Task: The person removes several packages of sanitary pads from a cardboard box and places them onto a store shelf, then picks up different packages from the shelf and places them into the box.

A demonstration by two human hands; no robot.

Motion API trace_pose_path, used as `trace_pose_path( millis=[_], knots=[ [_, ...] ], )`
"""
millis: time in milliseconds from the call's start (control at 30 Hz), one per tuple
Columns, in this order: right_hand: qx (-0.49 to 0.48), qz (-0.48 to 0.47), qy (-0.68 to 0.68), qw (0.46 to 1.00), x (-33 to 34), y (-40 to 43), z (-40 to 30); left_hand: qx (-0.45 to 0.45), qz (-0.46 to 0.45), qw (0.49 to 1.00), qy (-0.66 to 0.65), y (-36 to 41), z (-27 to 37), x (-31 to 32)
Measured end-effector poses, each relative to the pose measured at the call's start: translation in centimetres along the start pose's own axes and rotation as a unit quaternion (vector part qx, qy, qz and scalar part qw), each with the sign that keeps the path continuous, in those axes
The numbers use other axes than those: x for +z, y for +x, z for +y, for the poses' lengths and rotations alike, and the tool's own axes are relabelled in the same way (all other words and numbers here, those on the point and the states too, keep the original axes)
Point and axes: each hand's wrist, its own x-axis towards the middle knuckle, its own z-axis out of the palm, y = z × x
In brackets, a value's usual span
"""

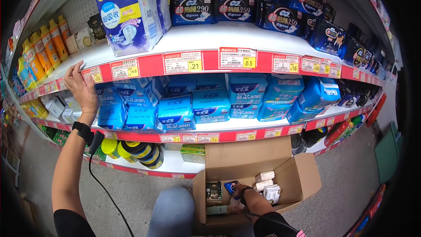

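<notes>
My left hand (81,89) is raised at the red front edge of the upper shelf (210,60), its fingers apart beside the price labels. It holds no product. A black band with a cable circles that wrist. Low on the right, my right hand (237,191) reaches into an open cardboard box (248,158). Its fingers grip a small blue packet (230,187), partly covered by the hand. Left of it in the box stands a dark packet (214,191), with a pale green pack (216,210) below. Several white and cream packs (271,193) lie at the box's right side.
Purple sanitary pad packs (126,16) and dark blue packs (193,10) stand on the upper shelf, with orange bottles (49,46) at left. Blue packs (210,105) fill the middle shelf. Black tubs (144,154) sit below. My knee (172,210) is beside the box.
</notes>
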Motion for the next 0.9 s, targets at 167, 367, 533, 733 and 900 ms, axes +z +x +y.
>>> trace_pose_path(
  millis=[167, 367, 533, 733, 900],
  knots=[
    [-0.065, -0.211, 0.044, 0.974, -5.6, -2.5, -1.8, -0.004, 0.001, 1.000, 0.003, 0.1, 0.2, -0.2],
    [-0.082, -0.227, -0.007, 0.971, -13.9, -14.4, -3.5, -0.007, 0.004, 1.000, -0.018, 0.2, 0.5, -0.5],
    [-0.186, -0.162, 0.192, 0.950, -19.1, -25.4, -4.4, -0.005, 0.005, 1.000, -0.028, 0.3, 0.5, -0.6],
    [-0.393, 0.132, 0.274, 0.868, -25.2, -37.2, -7.8, 0.011, 0.044, 0.997, -0.056, 0.7, 0.8, -0.3],
    [-0.333, 0.502, 0.058, 0.796, -29.0, -46.0, -12.9, 0.035, 0.056, 0.996, -0.052, 0.8, 0.6, -0.1]
  ],
)
